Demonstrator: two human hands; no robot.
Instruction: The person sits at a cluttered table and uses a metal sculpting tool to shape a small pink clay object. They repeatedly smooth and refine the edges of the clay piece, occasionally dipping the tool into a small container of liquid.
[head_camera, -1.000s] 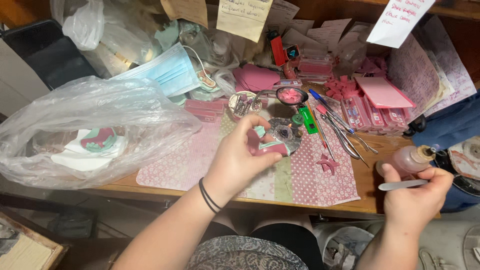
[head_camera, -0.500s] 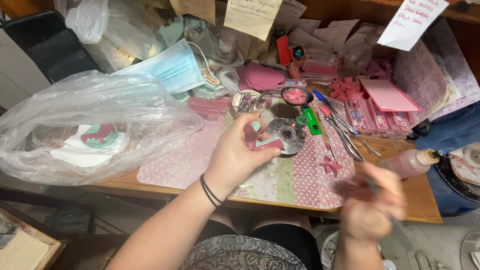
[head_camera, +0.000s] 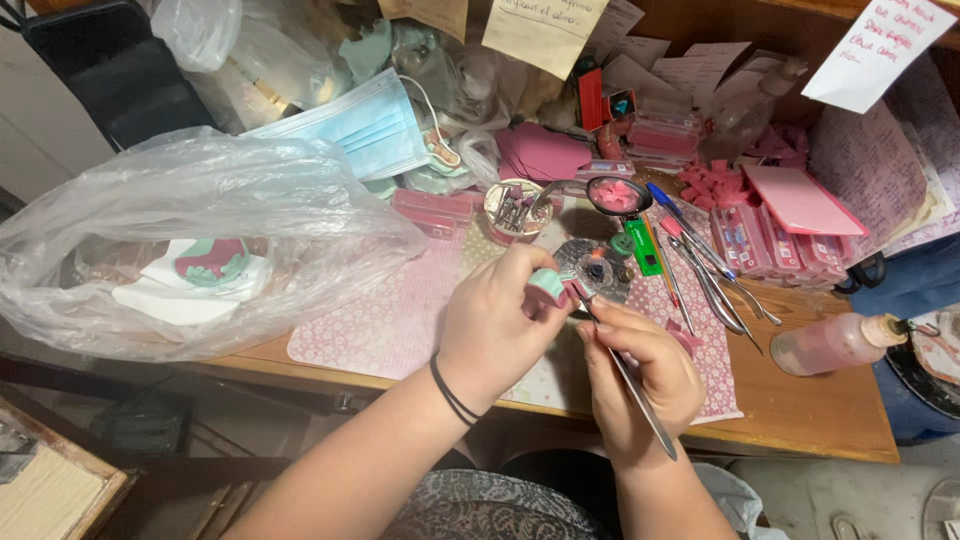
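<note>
My left hand (head_camera: 497, 322) pinches a small mint-green and pink piece (head_camera: 551, 284) between thumb and fingers, just above the pink patterned mat (head_camera: 400, 320). My right hand (head_camera: 640, 375) grips a thin metal tool (head_camera: 640, 398) like a pen. Its tip touches the small piece at the left fingertips. A black hair band sits on my left wrist. Both hands hover near the front edge of the wooden desk (head_camera: 800, 410).
A large clear plastic bag (head_camera: 190, 240) with white and green pieces lies at the left. A blue face mask (head_camera: 365, 125), pink boxes (head_camera: 770, 240), tweezers and pens (head_camera: 700, 270), a round metal dish (head_camera: 590, 268) and a pink-liquid squeeze bottle (head_camera: 830, 345) crowd the desk.
My right hand has moved from the desk's right side by the bottle to the left hand, bringing the metal tool up to the small piece. The left hand has barely moved.
</note>
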